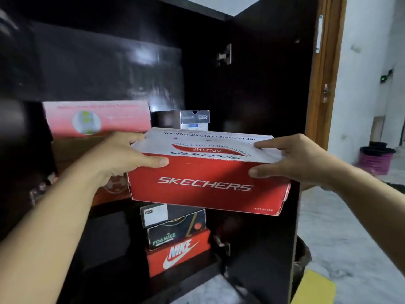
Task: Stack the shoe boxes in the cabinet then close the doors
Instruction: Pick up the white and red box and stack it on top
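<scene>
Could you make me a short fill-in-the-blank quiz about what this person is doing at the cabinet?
1. Both hands hold a red box printed ____.
2. The bottom box of the low stack reads ____.
3. The left hand and right hand hold the box at its two ____.
4. The cabinet door stands ____.

Answers: SKECHERS; NIKE; ends; open

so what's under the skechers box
A stack of three boxes: a black one on top, a Foamies box, then a red Nike box. The Skechers box covers the black one's top.

The Skechers box (pixel 210 172) hides the left hand's (pixel 122 159) fingers and the shelf behind; the pink box's (pixel 97 118) print is blurred.
</scene>
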